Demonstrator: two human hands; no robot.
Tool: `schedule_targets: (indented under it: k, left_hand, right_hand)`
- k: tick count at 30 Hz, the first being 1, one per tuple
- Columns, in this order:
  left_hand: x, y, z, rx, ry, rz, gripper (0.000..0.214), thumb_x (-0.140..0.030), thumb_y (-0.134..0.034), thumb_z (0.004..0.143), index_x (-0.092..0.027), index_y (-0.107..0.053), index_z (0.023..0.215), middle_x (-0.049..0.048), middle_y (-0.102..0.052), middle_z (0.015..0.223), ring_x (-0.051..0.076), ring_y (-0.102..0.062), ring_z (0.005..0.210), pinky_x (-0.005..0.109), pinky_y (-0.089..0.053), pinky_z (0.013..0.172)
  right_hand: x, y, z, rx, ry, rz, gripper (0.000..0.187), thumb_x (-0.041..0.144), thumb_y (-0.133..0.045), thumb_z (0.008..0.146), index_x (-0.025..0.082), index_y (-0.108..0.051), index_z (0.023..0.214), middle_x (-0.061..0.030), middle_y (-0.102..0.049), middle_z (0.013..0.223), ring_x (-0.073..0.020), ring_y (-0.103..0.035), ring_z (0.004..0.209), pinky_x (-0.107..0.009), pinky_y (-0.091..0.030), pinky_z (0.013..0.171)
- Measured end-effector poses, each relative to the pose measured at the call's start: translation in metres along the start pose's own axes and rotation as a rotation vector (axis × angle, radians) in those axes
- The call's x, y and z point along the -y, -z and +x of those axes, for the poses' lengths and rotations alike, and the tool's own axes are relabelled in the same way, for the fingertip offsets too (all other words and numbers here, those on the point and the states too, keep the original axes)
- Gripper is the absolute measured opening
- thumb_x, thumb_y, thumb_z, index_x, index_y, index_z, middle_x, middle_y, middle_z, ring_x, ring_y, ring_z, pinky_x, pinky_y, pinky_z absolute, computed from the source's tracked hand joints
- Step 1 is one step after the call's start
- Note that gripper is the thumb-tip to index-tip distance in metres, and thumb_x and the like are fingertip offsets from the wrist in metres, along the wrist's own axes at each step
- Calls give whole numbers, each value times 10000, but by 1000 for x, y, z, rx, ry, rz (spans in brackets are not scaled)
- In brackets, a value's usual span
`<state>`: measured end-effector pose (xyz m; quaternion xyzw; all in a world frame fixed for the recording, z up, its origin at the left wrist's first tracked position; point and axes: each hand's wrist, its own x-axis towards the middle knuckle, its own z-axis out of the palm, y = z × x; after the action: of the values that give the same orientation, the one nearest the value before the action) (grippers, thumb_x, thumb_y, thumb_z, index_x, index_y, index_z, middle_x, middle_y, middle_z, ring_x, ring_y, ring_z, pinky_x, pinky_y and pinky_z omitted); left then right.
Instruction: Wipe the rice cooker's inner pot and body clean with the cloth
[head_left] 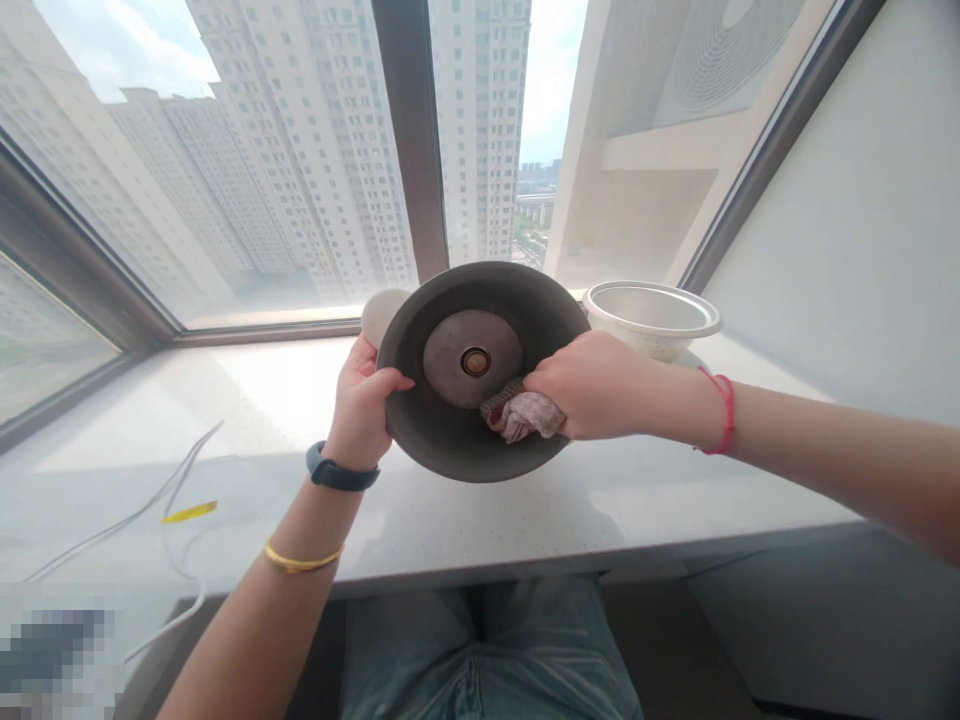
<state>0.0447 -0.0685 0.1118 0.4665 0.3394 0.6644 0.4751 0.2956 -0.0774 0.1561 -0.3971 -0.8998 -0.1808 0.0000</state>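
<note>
My left hand (360, 405) grips the edge of a dark round dished lid (472, 360), holding it tilted up above the white stone sill. The lid has a steel centre disc with a small brass-ringed hole. My right hand (592, 385) is shut on a crumpled pinkish cloth (521, 415), pressing it against the lid's dark inner surface just below the disc. Behind the lid, a pale round object (382, 315) is partly hidden by it.
A white bowl with a silver interior (651, 318) stands on the white stone sill (225, 420) to the right. A white cable with a yellow tag (189, 512) lies at the left. Large window panes (262, 170) rise ahead; my jeans-covered legs (480, 650) are below.
</note>
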Motion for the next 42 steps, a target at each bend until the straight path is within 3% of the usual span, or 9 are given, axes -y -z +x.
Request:
schedule_targets:
  k: [4,6,12,17,24,29,35,38,42]
  left_hand:
    - [-2,-15,-15,-10,-11,-19,530,-100,-673,533,-217,-678,1050,35,-709,973,327,-643,1078,355,-530,863]
    - [-3,-22,-19,-26,-18,-21,526,-100,-664,537,-213,-676,1050,31,-702,953,310,-642,1049,342,-521,853]
    - [3,-20,-16,-70,-60,-73,566,-54,-599,528,-209,-655,1070,18,-698,956,237,-639,965,295,-510,806]
    - [9,-11,-12,-111,-78,-96,529,-45,-587,509,-217,-650,1005,5,-694,899,200,-640,846,271,-510,709]
    - [9,-17,-18,-167,-78,-69,492,-74,-600,523,-224,-645,989,-1,-659,832,175,-607,740,240,-473,602]
    - [12,-22,-17,-287,-106,-81,431,-68,-587,541,-221,-609,943,3,-639,865,177,-588,767,255,-472,630]
    - [10,-42,-18,-392,-132,-120,428,-39,-545,506,-204,-600,898,-6,-598,799,162,-557,754,249,-446,621]
    - [7,-42,-12,-407,-85,-92,367,-61,-533,502,-203,-565,839,-14,-571,768,150,-545,719,247,-440,611]
    - [2,-33,-1,-362,18,-72,383,-62,-527,498,-214,-535,849,-9,-594,795,181,-586,766,283,-498,674]
  right_hand:
    - [11,15,4,-367,-390,20,329,347,-547,891,156,-713,1101,-123,-734,988,-291,-668,889,-350,-432,705]
    - [25,4,11,-489,-397,80,474,285,-493,933,140,-586,1375,-162,-665,1269,-319,-609,1143,-399,-465,891]
    - [75,-62,42,-195,-67,304,695,218,-570,904,319,-374,1562,-65,-241,1668,-468,-155,1500,-685,-260,1144]
    - [75,-71,66,-207,10,275,573,229,-409,1009,381,-366,1559,30,-207,1681,-464,-20,1523,-747,-214,1143]
    - [44,-41,89,-256,-253,160,556,213,-252,1033,332,-376,1562,-89,-340,1618,-470,-311,1415,-572,-555,859]
    - [49,-36,66,-23,-450,176,562,94,-289,972,125,-441,1512,-253,-504,1432,-333,-645,1056,-435,-569,758]
    - [64,-17,50,174,-148,391,289,177,-461,926,139,-684,1107,-142,-726,1007,-270,-697,858,-315,-483,646]
    - [51,0,49,243,43,539,257,183,-514,877,202,-683,1070,-69,-739,930,-208,-665,748,-258,-390,543]
    - [42,18,22,195,60,629,353,122,-519,834,244,-681,1123,-39,-744,968,-186,-666,756,-241,-404,558]
